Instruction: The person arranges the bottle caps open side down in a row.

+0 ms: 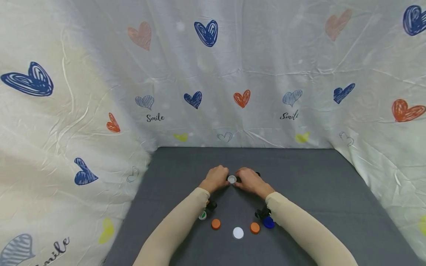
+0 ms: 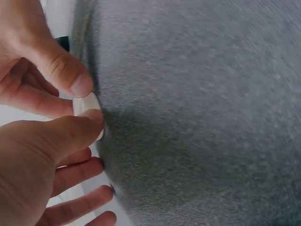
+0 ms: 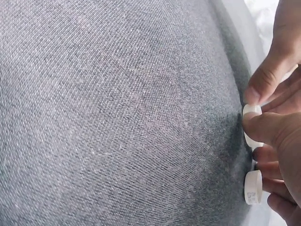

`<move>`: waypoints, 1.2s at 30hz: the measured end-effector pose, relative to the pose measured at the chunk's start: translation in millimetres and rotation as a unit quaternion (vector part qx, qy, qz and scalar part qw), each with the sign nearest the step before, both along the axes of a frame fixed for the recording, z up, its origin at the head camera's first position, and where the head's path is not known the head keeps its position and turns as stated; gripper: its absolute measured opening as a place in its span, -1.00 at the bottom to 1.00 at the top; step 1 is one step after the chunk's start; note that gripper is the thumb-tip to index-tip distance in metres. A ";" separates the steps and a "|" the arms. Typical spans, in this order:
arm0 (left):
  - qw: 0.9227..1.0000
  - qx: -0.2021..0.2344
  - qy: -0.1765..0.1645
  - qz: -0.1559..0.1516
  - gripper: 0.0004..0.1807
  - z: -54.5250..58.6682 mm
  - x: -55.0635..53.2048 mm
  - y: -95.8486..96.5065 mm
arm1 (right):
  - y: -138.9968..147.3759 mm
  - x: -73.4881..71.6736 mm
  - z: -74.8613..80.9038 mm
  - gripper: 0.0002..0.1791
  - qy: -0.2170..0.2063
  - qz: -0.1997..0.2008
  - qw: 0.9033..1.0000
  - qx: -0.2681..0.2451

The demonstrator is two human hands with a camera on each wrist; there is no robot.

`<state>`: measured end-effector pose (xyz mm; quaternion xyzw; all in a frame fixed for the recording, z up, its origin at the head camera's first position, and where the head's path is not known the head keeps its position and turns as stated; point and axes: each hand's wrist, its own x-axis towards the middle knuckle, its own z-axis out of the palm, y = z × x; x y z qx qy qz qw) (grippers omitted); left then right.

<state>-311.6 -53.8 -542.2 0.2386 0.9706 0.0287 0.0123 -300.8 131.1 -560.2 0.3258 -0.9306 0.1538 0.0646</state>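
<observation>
A white bottle cap (image 1: pixel 232 180) stands between my two hands near the middle of the table, its hollow side showing in the head view. My left hand (image 1: pixel 216 178) pinches one side of it, the thumb lying on the cap (image 2: pixel 87 104) in the left wrist view. From the other side my right hand (image 1: pixel 250 181) holds it with thumb and fingers. A second white cap (image 3: pixel 253 187) stands on edge beside the right hand's other fingers. A small dark object (image 1: pixel 257 173) shows partly behind the right hand; its kind is hidden.
Nearer the body lie a green-and-white cap (image 1: pixel 202 215), an orange cap (image 1: pixel 216 224), a white cap (image 1: pixel 238 232), another orange cap (image 1: pixel 254 228) and a blue cap (image 1: pixel 268 222). The grey table (image 1: pixel 299 162) meets a heart-printed curtain (image 1: pixel 213 74) at the back.
</observation>
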 end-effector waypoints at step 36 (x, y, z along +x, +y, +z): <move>0.986 0.042 0.148 -0.061 -0.67 27.9 28.0 -25.9 | 0.0 18.6 31.0 -0.64 0.068 -0.004 0.997 -0.047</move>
